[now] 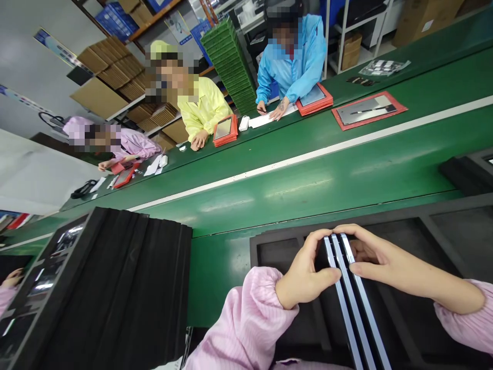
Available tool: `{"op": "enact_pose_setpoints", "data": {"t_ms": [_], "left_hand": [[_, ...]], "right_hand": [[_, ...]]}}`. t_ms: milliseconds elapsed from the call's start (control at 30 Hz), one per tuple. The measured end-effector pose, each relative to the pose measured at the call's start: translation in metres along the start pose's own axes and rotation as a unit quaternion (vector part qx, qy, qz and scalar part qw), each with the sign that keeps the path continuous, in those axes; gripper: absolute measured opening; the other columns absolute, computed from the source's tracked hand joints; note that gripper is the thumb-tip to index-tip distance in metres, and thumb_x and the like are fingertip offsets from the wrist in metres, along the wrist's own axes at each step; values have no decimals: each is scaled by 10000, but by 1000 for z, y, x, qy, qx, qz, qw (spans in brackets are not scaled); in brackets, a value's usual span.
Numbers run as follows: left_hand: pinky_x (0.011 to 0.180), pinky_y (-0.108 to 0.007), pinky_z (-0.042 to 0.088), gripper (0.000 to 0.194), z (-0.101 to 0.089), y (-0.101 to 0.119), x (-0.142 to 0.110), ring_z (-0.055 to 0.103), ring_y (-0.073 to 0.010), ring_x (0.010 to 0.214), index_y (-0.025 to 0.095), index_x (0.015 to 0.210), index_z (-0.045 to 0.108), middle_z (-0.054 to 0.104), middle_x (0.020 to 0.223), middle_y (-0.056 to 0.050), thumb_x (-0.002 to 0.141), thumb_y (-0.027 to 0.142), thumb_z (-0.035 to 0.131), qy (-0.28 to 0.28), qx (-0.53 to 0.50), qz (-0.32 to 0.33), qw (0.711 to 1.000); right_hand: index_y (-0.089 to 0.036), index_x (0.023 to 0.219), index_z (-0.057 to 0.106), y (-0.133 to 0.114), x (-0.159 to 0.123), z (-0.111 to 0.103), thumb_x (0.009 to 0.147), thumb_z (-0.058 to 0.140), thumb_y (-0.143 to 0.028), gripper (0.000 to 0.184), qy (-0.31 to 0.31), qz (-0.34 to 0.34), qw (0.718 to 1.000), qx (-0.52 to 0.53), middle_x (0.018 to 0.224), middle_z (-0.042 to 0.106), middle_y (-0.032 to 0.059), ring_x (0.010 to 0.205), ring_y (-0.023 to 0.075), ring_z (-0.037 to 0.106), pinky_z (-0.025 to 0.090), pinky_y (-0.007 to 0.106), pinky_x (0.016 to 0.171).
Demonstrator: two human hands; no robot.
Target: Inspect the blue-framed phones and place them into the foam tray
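Note:
Three slim tablets (348,293) with light blue metal edges stand on edge side by side, edges toward me. My left hand (308,272) is closed on their left side, thumb on the near edge and fingers over the far top corner. On the other side my right hand (375,259) grips the stack, its thumb against the rightmost edge. Narrow dark gaps show between the tablets. Beneath them lies a black foam tray (285,252) with recessed compartments. The tablets' lower ends run out of the picture at the bottom.
At left rises a stack of black foam trays (142,288), shiny panels in its outermost one. A green conveyor belt (246,200) crosses beyond. Across it sit several co-workers with red-framed tablets (316,100). A red pad (370,110) carries another tablet. A hand (13,277) shows far left.

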State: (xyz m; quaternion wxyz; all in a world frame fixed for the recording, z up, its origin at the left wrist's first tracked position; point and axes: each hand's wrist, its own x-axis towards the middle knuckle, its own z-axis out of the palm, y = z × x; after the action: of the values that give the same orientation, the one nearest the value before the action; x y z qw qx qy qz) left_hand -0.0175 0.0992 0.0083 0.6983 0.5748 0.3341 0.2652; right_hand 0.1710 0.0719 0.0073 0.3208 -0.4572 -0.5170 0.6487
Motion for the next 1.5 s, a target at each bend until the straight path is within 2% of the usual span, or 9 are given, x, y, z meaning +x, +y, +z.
{"op": "enact_pose_setpoints", "data": {"t_ms": [267,567,767,933,1167,1233,1333,1400,1500], "left_hand": [[1019,-396,315,588,1,0,2,457,-236,1134,193,1191,412,483,1202,-83,657,227,656,-4,-14,-2,1000],[1057,-438,293,716,-4,-4,1,414,-280,1203,195,1247,379,439,1270,-105,621,282,714,-36,-3,8,999],[1114,-449,223,800,-8,-5,-1,320,-284,1297,186,1359,283,318,1394,-129,675,301,684,-68,58,22,996],[1135,-457,171,882,-11,-8,0,253,-286,1345,204,1403,226,244,1459,-125,694,428,702,-84,61,24,994],[1148,-453,98,980,-10,-9,2,104,-268,1397,186,1425,127,101,1513,-129,686,511,681,-79,90,16,993],[1123,-469,172,923,-3,-7,-3,179,-291,1366,159,1361,255,181,1473,-161,644,533,699,-2,127,20,992],[936,-434,390,445,13,-6,-17,486,-257,1036,158,927,534,529,1063,-118,706,533,627,93,225,36,969],[814,-386,425,328,23,-6,-29,495,-206,821,180,674,496,520,787,-54,776,487,555,61,277,41,958],[855,-397,406,250,30,-5,-44,481,-226,886,182,665,536,541,837,-67,734,405,626,0,299,46,953]], "right_hand": [[-220,1011,487,-1,7,13,670,531,-422,399,133,20,987,-83,810,583,24,700,207,589,495,361,628],[-209,1114,411,-2,2,15,665,537,-398,503,100,24,992,-73,888,565,52,776,230,600,522,403,686],[-225,1341,270,-2,-6,0,716,563,-298,694,-38,-5,998,-48,1197,473,109,913,222,574,503,412,825],[-229,1350,265,-2,-6,1,727,600,-386,725,-34,-10,998,-44,1137,494,100,926,236,562,506,434,822],[-196,1324,297,0,-5,12,670,615,-389,752,54,7,997,-60,1009,552,81,843,227,582,513,408,749],[-164,1344,263,-1,-5,14,648,605,-441,823,65,25,995,-70,1063,549,113,836,235,588,508,414,751],[-145,1368,236,-5,-4,20,605,588,-540,928,147,52,977,-146,1271,449,177,874,281,595,480,463,804],[-149,1363,263,-7,-3,25,574,605,-528,940,219,60,953,-198,1328,411,180,999,339,562,440,487,881],[-168,1265,375,-8,-6,27,571,585,-408,764,265,27,947,-179,1266,491,149,1145,339,483,400,461,962]]}}
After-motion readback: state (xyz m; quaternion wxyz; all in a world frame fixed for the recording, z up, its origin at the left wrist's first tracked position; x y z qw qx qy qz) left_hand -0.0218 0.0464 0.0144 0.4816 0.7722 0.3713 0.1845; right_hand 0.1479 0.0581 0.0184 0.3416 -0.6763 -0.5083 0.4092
